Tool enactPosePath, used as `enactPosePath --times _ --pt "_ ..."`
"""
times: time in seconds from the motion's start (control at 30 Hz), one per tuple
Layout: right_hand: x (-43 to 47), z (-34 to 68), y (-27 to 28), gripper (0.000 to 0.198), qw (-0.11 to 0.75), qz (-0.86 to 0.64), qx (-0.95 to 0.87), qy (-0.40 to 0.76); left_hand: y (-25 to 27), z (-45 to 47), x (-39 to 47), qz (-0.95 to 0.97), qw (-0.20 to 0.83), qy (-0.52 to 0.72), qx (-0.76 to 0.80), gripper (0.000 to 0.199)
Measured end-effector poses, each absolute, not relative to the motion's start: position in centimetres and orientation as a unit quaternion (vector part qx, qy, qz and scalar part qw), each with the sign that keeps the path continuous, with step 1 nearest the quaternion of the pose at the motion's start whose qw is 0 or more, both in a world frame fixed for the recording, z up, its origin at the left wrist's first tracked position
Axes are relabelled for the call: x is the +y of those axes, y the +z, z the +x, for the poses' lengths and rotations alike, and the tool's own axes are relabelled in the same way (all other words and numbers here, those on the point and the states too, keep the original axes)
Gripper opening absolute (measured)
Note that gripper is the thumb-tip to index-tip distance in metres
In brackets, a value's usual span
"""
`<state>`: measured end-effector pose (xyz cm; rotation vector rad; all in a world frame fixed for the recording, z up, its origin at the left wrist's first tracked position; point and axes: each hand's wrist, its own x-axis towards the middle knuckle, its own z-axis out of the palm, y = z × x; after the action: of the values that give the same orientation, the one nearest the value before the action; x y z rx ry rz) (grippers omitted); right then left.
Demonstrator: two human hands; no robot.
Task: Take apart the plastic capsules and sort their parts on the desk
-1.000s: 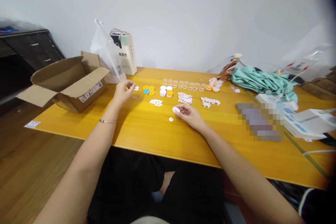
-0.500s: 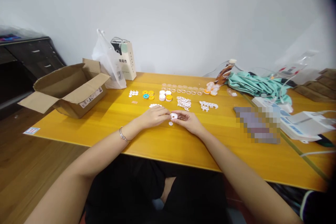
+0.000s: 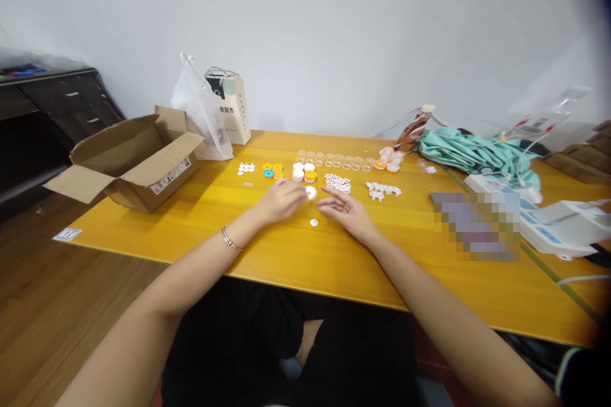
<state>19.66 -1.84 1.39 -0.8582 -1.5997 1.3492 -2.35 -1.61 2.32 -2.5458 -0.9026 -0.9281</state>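
Note:
Pinched at the fingertips of my left hand (image 3: 285,199) is a round white plastic piece (image 3: 311,193) with a hole in it, held a little above the table. To its right, my right hand (image 3: 347,211) is open and holds nothing, its fingers stretched toward the piece but apart from it. A small white disc (image 3: 314,222) lies on the table below and between my hands. Just beyond my left hand stand white and yellow round caps (image 3: 298,175), and a heap of white openwork plastic pieces (image 3: 338,184) lies past my right fingers.
A row of clear cups (image 3: 338,161) stands farther back. Yellow and blue discs (image 3: 268,174), small white pegged parts (image 3: 247,168) and more white pieces (image 3: 383,190) lie around. An open cardboard box (image 3: 138,168) is at left; a bottle (image 3: 414,129), teal cloth (image 3: 477,154) and white device (image 3: 539,222) are at right.
My right hand has let go of the white piece and its fingers have spread. My left hand has lifted the piece away from me. The view has shifted slightly.

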Motion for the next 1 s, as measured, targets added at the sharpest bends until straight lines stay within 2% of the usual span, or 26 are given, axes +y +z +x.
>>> enactPosePath --times 0.2,0.6,0.7,0.8,0.9,1.0 --pt "-1.0 20.2 1.0 0.047 0.453 -0.392 -0.644 0.476 1.8 -6.5 2.3 -0.769 0.133 -0.295 -0.551 0.014" --pt "-0.9 20.3 1.0 0.036 0.429 -0.415 -0.666 0.448 1.3 -7.0 3.7 -0.743 0.108 -0.283 -0.597 0.016" --pt "-0.9 20.3 0.9 0.036 0.438 -0.413 -0.667 0.439 1.5 -6.7 3.2 -0.764 0.100 -0.300 -0.562 0.016" --pt "-0.3 20.9 0.7 0.036 0.464 -0.423 -0.661 0.411 1.9 -5.6 1.9 -0.848 0.050 -0.294 -0.439 0.020" --pt "2.0 22.9 0.6 0.034 0.522 -0.465 -0.637 0.326 2.3 -3.8 -0.3 -0.913 -0.015 -0.255 -0.317 0.025" --pt "5.7 26.5 0.8 0.030 0.606 -0.507 -0.572 0.221 2.7 -2.3 -2.1 -0.934 -0.057 -0.229 -0.269 0.026"
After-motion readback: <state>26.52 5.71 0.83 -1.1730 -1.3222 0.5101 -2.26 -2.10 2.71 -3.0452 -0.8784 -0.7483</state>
